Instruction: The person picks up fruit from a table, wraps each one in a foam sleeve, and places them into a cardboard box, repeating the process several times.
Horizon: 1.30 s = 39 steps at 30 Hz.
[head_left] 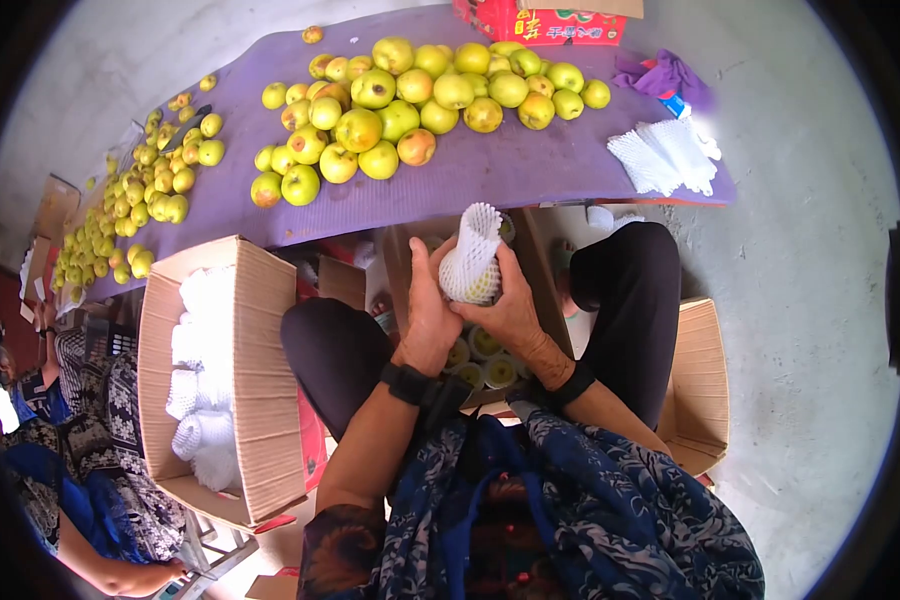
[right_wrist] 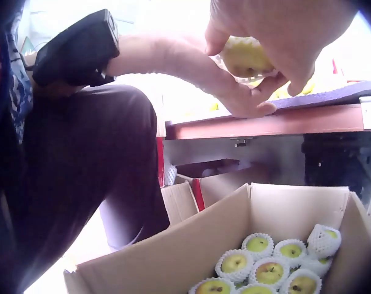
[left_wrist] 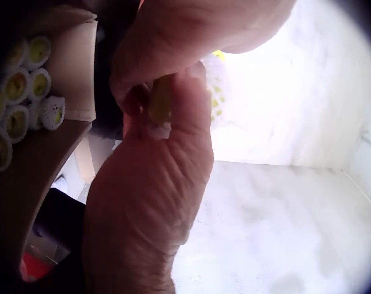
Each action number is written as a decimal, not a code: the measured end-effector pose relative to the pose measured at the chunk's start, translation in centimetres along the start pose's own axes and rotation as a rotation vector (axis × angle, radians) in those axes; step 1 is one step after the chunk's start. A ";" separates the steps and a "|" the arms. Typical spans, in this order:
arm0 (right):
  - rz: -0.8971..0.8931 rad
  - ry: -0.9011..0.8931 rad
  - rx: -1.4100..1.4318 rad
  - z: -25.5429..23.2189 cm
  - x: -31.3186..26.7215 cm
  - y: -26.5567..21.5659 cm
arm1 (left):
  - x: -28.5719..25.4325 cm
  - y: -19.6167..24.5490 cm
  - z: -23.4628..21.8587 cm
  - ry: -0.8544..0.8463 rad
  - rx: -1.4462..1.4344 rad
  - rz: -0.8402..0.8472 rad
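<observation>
Both hands hold a yellow-green apple wrapped in a white foam net sleeve (head_left: 473,268) above an open carton. From the left side my left hand (head_left: 430,318) cups it, thumb raised beside the net. My right hand (head_left: 515,315) grips it from the other side. In the head view the empty end of the sleeve stands up above the fruit. Seen in the right wrist view, the bare bottom of the apple (right_wrist: 247,60) shows between the curled fingers. The carton (right_wrist: 296,202) below contains several netted apples (right_wrist: 269,273).
A purple-covered table (head_left: 370,215) bears heaps of loose apples (head_left: 400,120) and flat foam nets (head_left: 662,158). At left stands a carton of white nets (head_left: 205,380); another carton (head_left: 700,390) is at right. Another person (head_left: 90,450) sits at far left.
</observation>
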State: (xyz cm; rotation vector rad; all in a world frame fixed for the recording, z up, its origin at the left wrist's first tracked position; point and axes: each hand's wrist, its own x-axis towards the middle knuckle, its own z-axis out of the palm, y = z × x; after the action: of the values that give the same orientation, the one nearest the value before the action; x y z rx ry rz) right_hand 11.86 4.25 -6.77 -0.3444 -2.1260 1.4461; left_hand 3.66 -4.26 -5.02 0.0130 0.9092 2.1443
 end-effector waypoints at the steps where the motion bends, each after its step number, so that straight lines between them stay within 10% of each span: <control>1: 0.001 -0.004 -0.001 -0.1 0.0 -0.2 | 0.2 -0.2 -0.2 -0.010 -0.046 -0.028; 7: -0.189 -0.049 -0.096 -0.7 0.6 -0.9 | -0.6 0.1 -0.3 -0.146 -0.154 -0.101; 9: -0.503 0.022 -0.372 -1.5 1.0 -1.7 | -0.8 0.3 0.0 -0.161 -0.165 -0.103; 18: -0.545 0.080 -0.498 -1.6 0.9 -3.1 | -0.4 0.3 -0.9 -0.299 -0.302 -0.160; 26: -0.312 0.045 -0.245 -4.9 1.3 -6.1 | 0.4 2.1 -0.4 -0.050 0.129 0.075; 39: -0.606 0.046 -0.460 -5.3 1.3 -6.0 | 1.0 2.1 -1.3 0.070 0.355 0.167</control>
State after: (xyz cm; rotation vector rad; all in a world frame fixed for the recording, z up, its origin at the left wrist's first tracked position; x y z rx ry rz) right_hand 14.31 6.66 0.59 0.1057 -2.2390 0.6028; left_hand 1.22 -5.25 -4.99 0.1988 1.3613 2.1167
